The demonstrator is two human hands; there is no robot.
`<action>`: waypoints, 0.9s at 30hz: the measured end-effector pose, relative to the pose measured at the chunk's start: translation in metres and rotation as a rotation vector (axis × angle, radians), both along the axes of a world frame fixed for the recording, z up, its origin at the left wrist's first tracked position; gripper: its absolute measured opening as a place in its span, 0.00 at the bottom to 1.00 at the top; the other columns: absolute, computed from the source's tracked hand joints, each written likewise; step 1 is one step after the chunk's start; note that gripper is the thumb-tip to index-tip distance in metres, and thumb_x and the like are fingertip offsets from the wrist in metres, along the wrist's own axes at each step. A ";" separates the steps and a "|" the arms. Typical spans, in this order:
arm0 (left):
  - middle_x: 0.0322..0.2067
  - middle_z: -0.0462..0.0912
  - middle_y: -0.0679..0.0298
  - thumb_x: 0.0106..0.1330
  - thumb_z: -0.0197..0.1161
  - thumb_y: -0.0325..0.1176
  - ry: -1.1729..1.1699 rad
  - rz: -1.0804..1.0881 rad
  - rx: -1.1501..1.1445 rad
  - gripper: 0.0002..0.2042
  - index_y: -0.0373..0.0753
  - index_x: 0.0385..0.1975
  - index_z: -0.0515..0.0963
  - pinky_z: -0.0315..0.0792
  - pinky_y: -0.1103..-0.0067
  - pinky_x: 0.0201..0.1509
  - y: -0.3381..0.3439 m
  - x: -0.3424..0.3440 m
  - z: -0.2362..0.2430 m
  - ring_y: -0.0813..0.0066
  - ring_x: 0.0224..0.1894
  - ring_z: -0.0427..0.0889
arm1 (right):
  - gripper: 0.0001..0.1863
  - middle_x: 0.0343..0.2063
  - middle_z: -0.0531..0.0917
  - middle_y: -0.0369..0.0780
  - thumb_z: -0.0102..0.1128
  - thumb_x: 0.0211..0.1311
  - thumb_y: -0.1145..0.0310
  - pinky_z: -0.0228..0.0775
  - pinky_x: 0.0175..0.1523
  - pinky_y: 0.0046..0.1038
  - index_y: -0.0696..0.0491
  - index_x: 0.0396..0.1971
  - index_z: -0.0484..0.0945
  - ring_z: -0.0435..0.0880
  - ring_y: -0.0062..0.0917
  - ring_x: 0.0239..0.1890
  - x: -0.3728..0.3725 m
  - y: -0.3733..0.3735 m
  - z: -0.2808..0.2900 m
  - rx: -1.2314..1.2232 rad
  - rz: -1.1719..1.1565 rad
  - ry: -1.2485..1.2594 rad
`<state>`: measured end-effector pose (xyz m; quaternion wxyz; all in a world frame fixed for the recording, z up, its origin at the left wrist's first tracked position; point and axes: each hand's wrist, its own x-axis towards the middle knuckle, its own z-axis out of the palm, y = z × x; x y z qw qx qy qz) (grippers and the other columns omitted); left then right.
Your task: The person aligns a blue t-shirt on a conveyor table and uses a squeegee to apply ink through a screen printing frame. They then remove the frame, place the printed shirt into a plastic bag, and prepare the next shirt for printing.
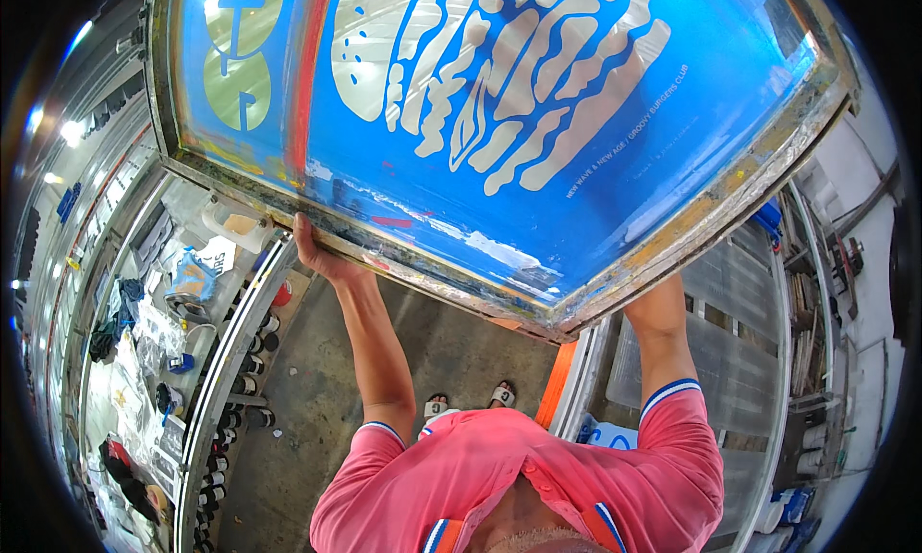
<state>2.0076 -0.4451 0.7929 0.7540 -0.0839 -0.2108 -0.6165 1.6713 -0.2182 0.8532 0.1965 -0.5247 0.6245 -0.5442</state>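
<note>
Blue framed screen, corner toward shirt, long axis unclear

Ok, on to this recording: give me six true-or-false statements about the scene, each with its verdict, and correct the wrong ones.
1. The grip of the left hand is on the lower edge of the framed screen. True.
2. The screen is mostly green. False: it is mostly blue, with pale shapes.
3. A red stripe runs across the screen's left part. True.
4. The right hand is in full view. False: the screen hides most of it.
5. The person wears a pink shirt. True.
6. In the picture, an orange strip lies left of the sandals. False: it lies to their right.
</note>
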 end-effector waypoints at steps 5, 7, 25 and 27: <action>0.51 0.77 0.53 0.65 0.53 0.43 0.038 -0.034 -0.025 0.24 0.34 0.56 0.70 0.73 0.64 0.54 0.000 -0.005 0.003 0.61 0.50 0.79 | 0.20 0.51 0.74 0.38 0.56 0.64 0.72 0.65 0.56 0.26 0.59 0.55 0.68 0.72 0.24 0.51 0.003 0.004 0.006 0.010 -0.020 0.009; 0.52 0.77 0.53 0.65 0.53 0.44 0.033 -0.045 -0.033 0.24 0.34 0.56 0.70 0.73 0.64 0.54 0.002 -0.005 0.005 0.61 0.50 0.79 | 0.20 0.51 0.74 0.38 0.56 0.64 0.73 0.65 0.56 0.26 0.59 0.55 0.68 0.72 0.24 0.51 0.002 0.004 0.004 0.017 -0.030 -0.001; 0.52 0.77 0.54 0.64 0.56 0.41 0.060 -0.062 -0.042 0.23 0.34 0.55 0.71 0.75 0.63 0.54 0.003 -0.005 0.009 0.61 0.52 0.79 | 0.16 0.46 0.80 0.47 0.55 0.60 0.68 0.67 0.54 0.34 0.59 0.46 0.75 0.77 0.38 0.51 -0.002 0.004 0.007 0.032 -0.095 0.068; 0.53 0.77 0.54 0.64 0.55 0.41 0.055 -0.061 -0.046 0.23 0.34 0.55 0.71 0.74 0.63 0.55 0.002 -0.003 0.008 0.61 0.52 0.79 | 0.17 0.46 0.80 0.47 0.55 0.60 0.68 0.66 0.55 0.34 0.59 0.46 0.75 0.77 0.38 0.51 -0.003 0.004 0.006 0.033 -0.091 0.064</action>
